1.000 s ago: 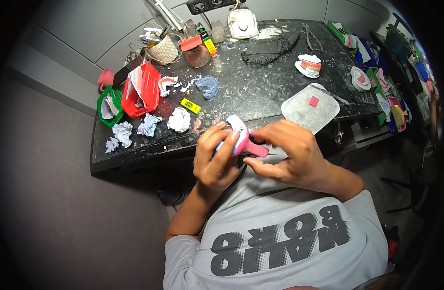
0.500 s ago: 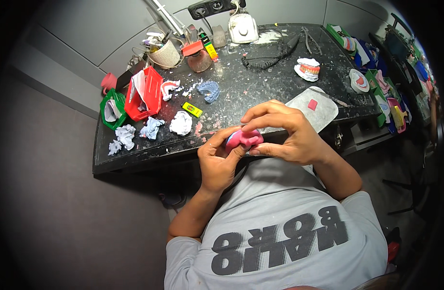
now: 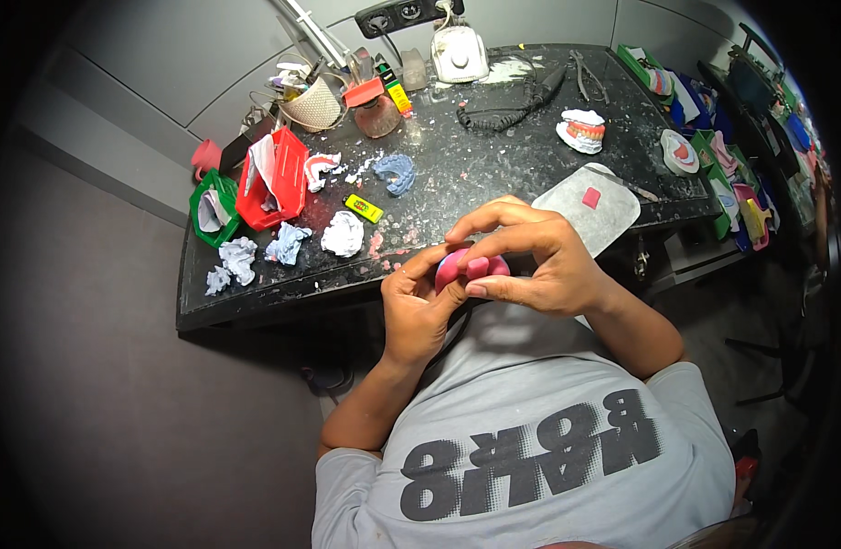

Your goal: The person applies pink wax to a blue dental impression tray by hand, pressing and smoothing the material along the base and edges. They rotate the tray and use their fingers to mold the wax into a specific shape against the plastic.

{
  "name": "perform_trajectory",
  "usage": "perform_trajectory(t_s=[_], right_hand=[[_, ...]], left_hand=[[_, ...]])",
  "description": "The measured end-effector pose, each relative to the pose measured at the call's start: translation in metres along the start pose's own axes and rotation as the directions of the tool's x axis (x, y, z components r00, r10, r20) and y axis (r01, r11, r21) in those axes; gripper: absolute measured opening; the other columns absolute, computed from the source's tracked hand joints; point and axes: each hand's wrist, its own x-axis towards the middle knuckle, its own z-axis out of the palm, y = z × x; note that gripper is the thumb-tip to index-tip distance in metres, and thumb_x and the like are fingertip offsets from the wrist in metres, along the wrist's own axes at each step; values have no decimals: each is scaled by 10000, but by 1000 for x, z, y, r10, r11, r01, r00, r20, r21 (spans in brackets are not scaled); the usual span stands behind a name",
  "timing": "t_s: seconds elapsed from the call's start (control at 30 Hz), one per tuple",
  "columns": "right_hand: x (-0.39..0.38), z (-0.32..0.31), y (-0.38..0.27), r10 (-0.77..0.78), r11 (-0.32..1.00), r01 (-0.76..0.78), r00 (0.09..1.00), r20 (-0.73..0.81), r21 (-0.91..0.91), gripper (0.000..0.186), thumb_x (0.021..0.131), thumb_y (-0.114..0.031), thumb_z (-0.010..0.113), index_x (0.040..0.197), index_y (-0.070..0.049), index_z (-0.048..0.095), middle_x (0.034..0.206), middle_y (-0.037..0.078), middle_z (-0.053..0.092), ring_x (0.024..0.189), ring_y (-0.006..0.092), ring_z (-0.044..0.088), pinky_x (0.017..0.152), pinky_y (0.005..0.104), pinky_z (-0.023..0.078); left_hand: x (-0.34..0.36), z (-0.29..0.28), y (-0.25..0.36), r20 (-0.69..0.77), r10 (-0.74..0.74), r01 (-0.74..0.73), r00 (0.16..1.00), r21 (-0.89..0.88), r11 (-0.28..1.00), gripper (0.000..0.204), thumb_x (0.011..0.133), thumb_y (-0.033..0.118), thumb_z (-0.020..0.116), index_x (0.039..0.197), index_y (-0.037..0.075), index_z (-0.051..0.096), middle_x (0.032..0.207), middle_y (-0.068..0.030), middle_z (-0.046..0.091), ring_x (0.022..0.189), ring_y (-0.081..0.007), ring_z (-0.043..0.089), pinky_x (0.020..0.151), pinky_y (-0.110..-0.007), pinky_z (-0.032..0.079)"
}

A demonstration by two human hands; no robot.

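Just in front of the bench edge I hold a glossy pink piece of dental wax [image 3: 448,272], rounded and moulded-looking. My left hand [image 3: 413,306] is closed around its left side, thumb in front and fingers behind. The fingers and thumb of my right hand [image 3: 553,265] pinch a raised part of the pink piece from the right and above. My fingers hide much of its back and underside. Nearest to my right hand lies a grey-white plate [image 3: 608,203] with a small pink square [image 3: 590,197] on it.
On the black bench [image 3: 283,302] are crumpled paper [image 3: 343,234], a yellow lighter [image 3: 364,209], a blue dental cast [image 3: 396,173], a red bin [image 3: 299,165], a green bin [image 3: 199,194], a burner [image 3: 376,114], a toothed denture model [image 3: 582,132] and a corded handpiece [image 3: 555,84].
The pink piece has turned and shifted slightly right in my hands; the light blue patch on its left no longer shows. My right fingers have closed further over it.
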Motion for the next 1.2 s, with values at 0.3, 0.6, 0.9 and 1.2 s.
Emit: perform_trajectory(t_s=[0.3, 0.6, 0.9, 1.2], right_hand=[[0, 2, 1, -20, 1000, 20, 1000, -9, 0, 177, 823, -180, 821, 977, -98, 792, 1112, 73, 720, 1027, 223, 648, 963, 366, 460], [-1, 4, -1, 10, 999, -9, 1000, -29, 48, 198, 829, -186, 824, 997, -89, 786, 1105, 76, 723, 1041, 220, 647, 971, 370, 463], [-2, 0, -10, 79, 994, -71, 993, -87, 83, 187, 848, -180, 812, 983, -59, 766, 1013, 90, 715, 986, 217, 656, 911, 358, 493], [-4, -10, -12, 56, 997, -57, 998, 20, 48, 129, 872, -105, 780, 958, -15, 747, 901, 93, 696, 814, 189, 650, 744, 318, 515]], left_hand=[[-2, -6, -7, -9, 35, -34, 999, 24, 999, 381, 878, -2, 775, 1225, -64, 631, 1139, -116, 698, 1033, -157, 666, 940, -307, 536], [-2, -2, -5, -30, 12, -11, 999, 23, 1000, 404, 875, 70, 800, 1233, -34, 643, 1124, -111, 697, 1038, -168, 663, 934, -318, 530], [0, 1, -1, -59, 27, -17, 998, 158, 987, 366, 886, 5, 766, 1230, -39, 648, 1134, -110, 685, 1035, -160, 657, 928, -305, 531], [4, 0, 6, -1, 233, -199, 973, 514, 834, 354, 827, 1, 795, 1170, -13, 707, 1078, -132, 708, 981, -185, 668, 869, -296, 518]])
